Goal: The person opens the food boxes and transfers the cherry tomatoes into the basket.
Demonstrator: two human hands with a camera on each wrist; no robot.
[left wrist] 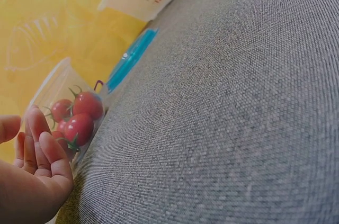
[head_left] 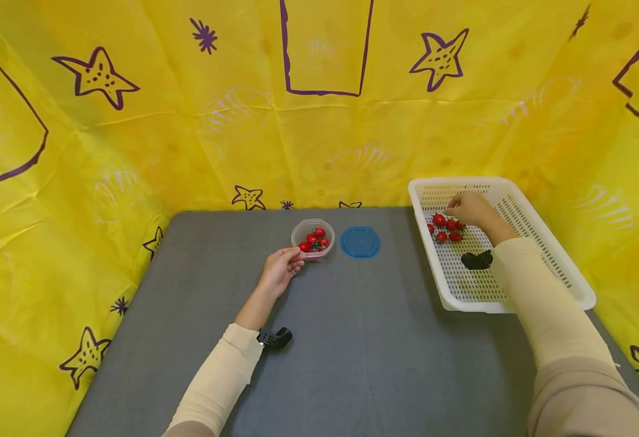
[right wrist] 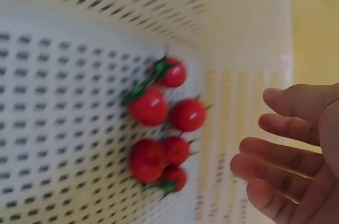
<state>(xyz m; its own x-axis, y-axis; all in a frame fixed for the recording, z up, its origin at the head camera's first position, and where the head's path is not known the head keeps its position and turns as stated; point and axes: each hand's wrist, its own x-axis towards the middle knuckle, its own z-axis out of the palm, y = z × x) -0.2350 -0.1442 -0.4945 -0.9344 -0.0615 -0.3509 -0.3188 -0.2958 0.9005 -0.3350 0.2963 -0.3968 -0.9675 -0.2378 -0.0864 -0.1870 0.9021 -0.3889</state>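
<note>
My left hand (head_left: 280, 270) pinches the near left rim of a small clear plastic container (head_left: 297, 233) between thumb and fingers. Several red cherry tomatoes (left wrist: 79, 128) with green stems lie inside it. Over the far left part of a white perforated basket (head_left: 477, 307) is my right hand (head_left: 473, 209). In the right wrist view its fingers (right wrist: 270, 166) are parted and loosely bent, with nothing between them. Several more cherry tomatoes (right wrist: 148, 106) cluster on the basket floor just beyond those fingertips.
A blue lid (head_left: 360, 241) lies flat on the grey table (head_left: 352, 358), between container and basket. Yellow patterned cloth (head_left: 319, 152) hangs behind the table and along both sides. Black wrist-camera mounts (head_left: 275, 338) stick out from both forearms.
</note>
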